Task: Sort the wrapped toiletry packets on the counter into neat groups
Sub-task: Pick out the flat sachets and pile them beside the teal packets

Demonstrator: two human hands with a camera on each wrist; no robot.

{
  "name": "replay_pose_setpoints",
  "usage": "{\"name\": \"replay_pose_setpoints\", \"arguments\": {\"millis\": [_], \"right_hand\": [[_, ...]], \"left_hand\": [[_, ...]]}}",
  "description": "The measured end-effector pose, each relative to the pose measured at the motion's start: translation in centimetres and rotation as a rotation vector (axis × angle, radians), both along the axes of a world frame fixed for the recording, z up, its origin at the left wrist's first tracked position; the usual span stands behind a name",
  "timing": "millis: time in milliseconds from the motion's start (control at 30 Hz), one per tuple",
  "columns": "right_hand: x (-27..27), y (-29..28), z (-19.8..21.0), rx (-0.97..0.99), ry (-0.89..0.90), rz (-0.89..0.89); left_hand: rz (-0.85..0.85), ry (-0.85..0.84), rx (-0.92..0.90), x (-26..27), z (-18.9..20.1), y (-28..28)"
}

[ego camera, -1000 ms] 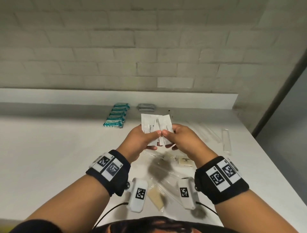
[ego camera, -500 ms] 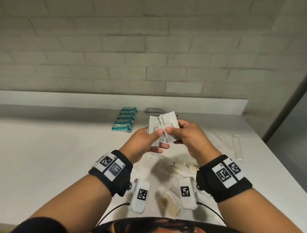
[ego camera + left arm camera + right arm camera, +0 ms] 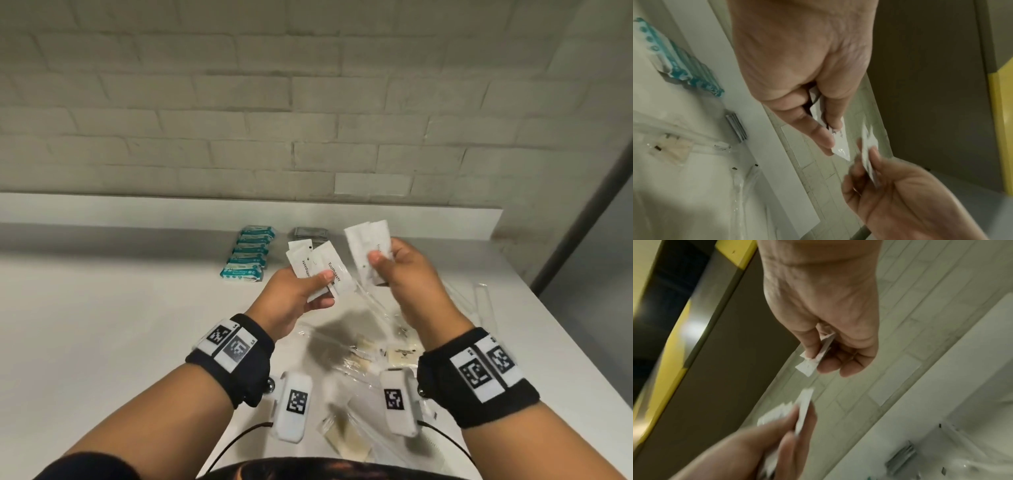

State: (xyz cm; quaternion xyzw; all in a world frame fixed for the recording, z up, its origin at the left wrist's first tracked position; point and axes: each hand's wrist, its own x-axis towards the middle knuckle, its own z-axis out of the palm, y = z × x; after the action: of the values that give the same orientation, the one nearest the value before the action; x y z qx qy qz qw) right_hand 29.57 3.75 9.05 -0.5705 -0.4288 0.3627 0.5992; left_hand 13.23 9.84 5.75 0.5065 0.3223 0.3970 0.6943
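Both hands are raised above the white counter (image 3: 102, 308), each with a share of white toothpaste sachets. My left hand (image 3: 308, 287) pinches a small fan of toothpaste sachets (image 3: 320, 265) between thumb and fingers; the left wrist view shows their edges (image 3: 839, 144). My right hand (image 3: 394, 270) pinches more white sachets (image 3: 368, 246), which show as white strips (image 3: 813, 356) in the right wrist view. The two bundles are apart, a hand's width between them. Loose clear-wrapped packets (image 3: 363, 356) lie on the counter beneath the hands.
A neat row of teal-and-white packets (image 3: 248, 255) lies at the back of the counter, with a grey packet stack (image 3: 310, 233) beside it. Clear long sleeves (image 3: 481, 301) lie near the right edge. A brick wall (image 3: 239, 120) and a raised ledge back the counter.
The single bundle held by both hands has been split. My right hand has pulled its share up and to the right, while my left hand keeps the others.
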Motion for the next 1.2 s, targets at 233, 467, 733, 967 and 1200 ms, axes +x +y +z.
{"name": "replay_pose_setpoints", "arguments": {"millis": [233, 467, 733, 967, 1200], "right_hand": [[-0.1, 0.1, -0.6, -0.126, -0.125, 0.165], [0.7, 0.9, -1.5, -0.191, -0.170, 0.006], [1.7, 1.3, 2.2, -0.106, -0.364, 0.203], [0.3, 2.2, 2.7, -0.313, -1.000, 0.547], [-0.6, 1.2, -2.2, -0.385, -0.471, 0.503]], "left_hand": [[-0.052, 0.032, 0.016, 0.5, -0.5, 0.0], [-0.093, 0.041, -0.124, -0.4, -0.6, 0.7], [-0.030, 0.289, 0.058, -0.9, -0.7, 1.5], [-0.037, 0.288, 0.113, -0.4, -0.4, 2.1], [0.036, 0.327, 0.024, -1.6, -1.2, 2.3]]}}
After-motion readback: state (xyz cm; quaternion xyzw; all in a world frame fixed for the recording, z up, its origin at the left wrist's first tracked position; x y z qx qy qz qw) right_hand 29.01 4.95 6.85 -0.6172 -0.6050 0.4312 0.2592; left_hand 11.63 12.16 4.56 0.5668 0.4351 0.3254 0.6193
